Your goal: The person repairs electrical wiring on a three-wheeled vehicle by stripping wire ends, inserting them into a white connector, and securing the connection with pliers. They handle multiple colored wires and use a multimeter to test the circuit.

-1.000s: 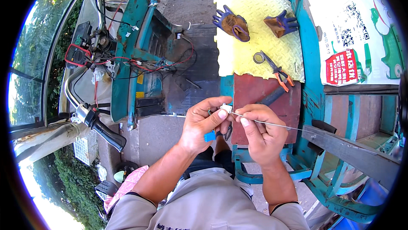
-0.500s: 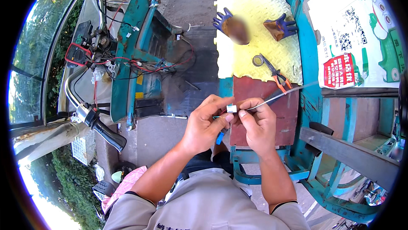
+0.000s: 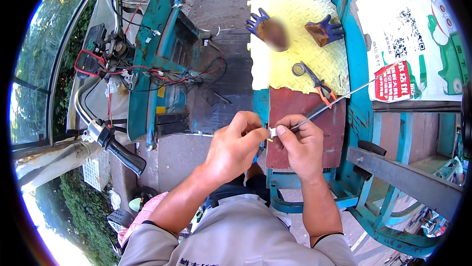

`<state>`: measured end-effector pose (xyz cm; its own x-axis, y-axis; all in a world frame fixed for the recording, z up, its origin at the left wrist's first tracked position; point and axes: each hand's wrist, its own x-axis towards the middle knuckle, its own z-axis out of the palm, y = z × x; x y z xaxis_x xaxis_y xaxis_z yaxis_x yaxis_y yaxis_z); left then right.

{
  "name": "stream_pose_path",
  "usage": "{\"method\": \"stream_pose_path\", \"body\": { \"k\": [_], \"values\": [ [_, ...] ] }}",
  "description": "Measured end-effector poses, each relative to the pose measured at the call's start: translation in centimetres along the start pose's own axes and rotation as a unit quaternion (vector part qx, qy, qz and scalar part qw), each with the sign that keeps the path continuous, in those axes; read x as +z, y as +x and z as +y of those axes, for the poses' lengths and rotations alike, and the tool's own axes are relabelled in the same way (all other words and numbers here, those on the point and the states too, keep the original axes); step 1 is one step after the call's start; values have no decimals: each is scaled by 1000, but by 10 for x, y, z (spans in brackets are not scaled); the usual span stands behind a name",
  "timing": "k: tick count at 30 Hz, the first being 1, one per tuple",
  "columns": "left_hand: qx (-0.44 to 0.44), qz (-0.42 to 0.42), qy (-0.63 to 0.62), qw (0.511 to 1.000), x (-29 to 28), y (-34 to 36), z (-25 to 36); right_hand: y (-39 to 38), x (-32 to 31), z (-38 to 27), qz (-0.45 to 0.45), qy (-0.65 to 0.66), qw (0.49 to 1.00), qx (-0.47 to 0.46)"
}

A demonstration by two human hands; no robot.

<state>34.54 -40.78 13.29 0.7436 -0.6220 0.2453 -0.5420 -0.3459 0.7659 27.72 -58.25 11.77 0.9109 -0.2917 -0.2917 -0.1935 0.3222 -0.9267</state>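
A small white plug connector [image 3: 273, 132] sits between my two hands. My right hand [image 3: 301, 143] pinches it between thumb and fingers. It also holds a long thin metal rod [image 3: 344, 96], which slants up to the right. My left hand [image 3: 235, 144] is closed in a pinch at the connector's left side; what lies between its fingertips is hidden. A tiny yellowish piece [image 3: 270, 140] shows just below the connector. Under my left hand, part of a blue connector [image 3: 255, 158] is visible.
Orange-handled pliers [image 3: 320, 86] and a tape roll [image 3: 298, 69] lie on a yellow foam mat [image 3: 295, 15] with two work gloves [image 3: 324, 31]. To the left stand a handlebar grip [image 3: 125, 154], loose red and black wires [image 3: 157, 73], and a red-framed meter [image 3: 90, 63].
My left hand has turned, and its fingers have closed in beside the connector. The white connector has moved slightly right and down into my right fingers. The rod's far end has shifted.
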Motion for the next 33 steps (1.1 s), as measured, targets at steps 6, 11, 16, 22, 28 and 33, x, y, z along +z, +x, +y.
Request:
{"method": "stream_pose_path", "body": {
  "k": [6,11,16,22,28,33],
  "values": [
    [106,12,95,990,-1,3,-2,-2,0,-1,4,10,1000,13],
    [172,31,104,979,2,6,-8,-3,3,-1,10,-4,1000,3],
    [134,47,28,989,10,6,-14,-3,2,0,-2,-18,1000,-7],
    [7,-6,-88,996,10,3,-10,-5,1,-2,-15,-32,999,-13],
    [-40,-40,-120,991,7,5,-6,-6,1,-3,-11,-40,999,-35],
    [-57,-16,-164,985,15,2,-6,-6,0,-8,1,-85,996,-34]
  ]
}}
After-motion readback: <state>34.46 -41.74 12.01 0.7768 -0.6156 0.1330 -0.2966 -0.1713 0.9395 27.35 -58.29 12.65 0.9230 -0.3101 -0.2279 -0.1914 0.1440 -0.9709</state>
